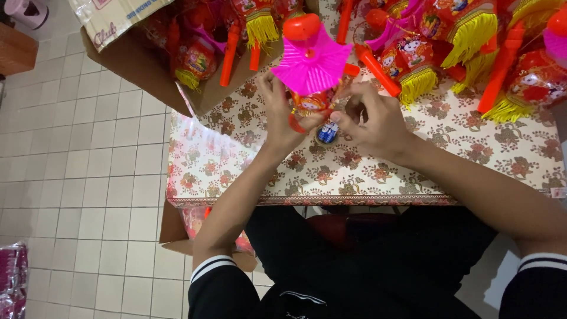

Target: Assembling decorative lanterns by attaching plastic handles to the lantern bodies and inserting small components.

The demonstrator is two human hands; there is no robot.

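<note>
- The left hand (282, 121) is gripping a small red lantern (308, 104) from its left side, fingers clamped round the body, holding it just above the bench (354, 171).
- A pink fan-shaped top (311, 64) with a red cap (301, 26) is sitting over the lantern, tilted towards the camera.
- The right hand (371, 123) is working at the lantern's right side, thumb and forefinger pinching together on something small; what exactly they are pinching is hidden.
- A small blue-and-silver round piece (326, 132) is showing right below the lantern, between the two hands; whether it is touching either hand is unclear.
- Finished lanterns (449, 35) with yellow tassels and orange handles are piling up along the far edge of the bench, and more are filling the cardboard box (147, 65) to the left.
- Judging the work: the left hand's grip looks like the thing to keep steady, low over the cloth, so the right hand's pinch is doing the fine part without the lantern twisting.
- Going gently is probably wise, since the pink top looks thin and easy to bend.
</note>
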